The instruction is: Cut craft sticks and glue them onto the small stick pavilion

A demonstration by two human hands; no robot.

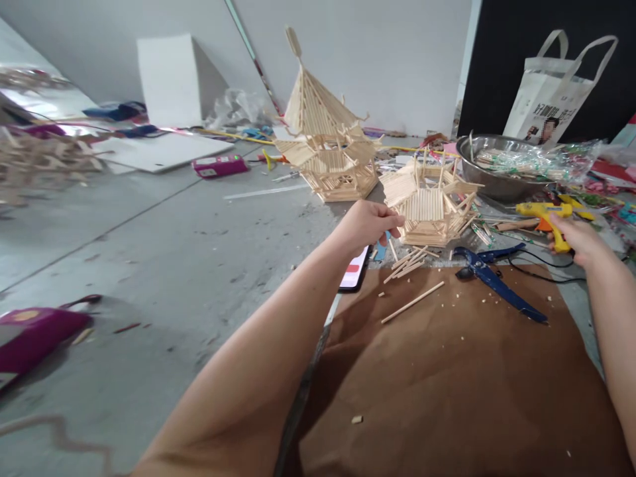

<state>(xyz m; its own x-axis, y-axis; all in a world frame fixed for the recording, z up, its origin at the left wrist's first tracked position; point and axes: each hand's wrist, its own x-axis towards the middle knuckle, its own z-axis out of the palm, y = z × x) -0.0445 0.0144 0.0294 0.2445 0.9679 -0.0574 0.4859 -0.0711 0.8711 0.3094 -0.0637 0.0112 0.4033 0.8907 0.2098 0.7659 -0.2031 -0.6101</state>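
My left hand (370,224) reaches to the left side of a smaller pavilion model (428,205) built of thin wooden sticks. Its fingertips are pinched together at the model's edge, and what they hold, if anything, is too small to make out. On the right, my right hand (581,240) is closed round the handle of a yellow glue gun (545,210), whose nozzle points left. Several loose wooden sticks (408,266) lie just in front of the model. One single stick (413,302) rests on the brown sheet (462,391).
A taller stick pavilion (328,156) stands behind. Blue-handled cutters (497,278) lie on the sheet, and a phone (354,273) sits beneath my left wrist. A metal bowl (497,189) with wrapped sticks and a white bag (551,99) are at back right. Purple boxes (220,167) lie left.
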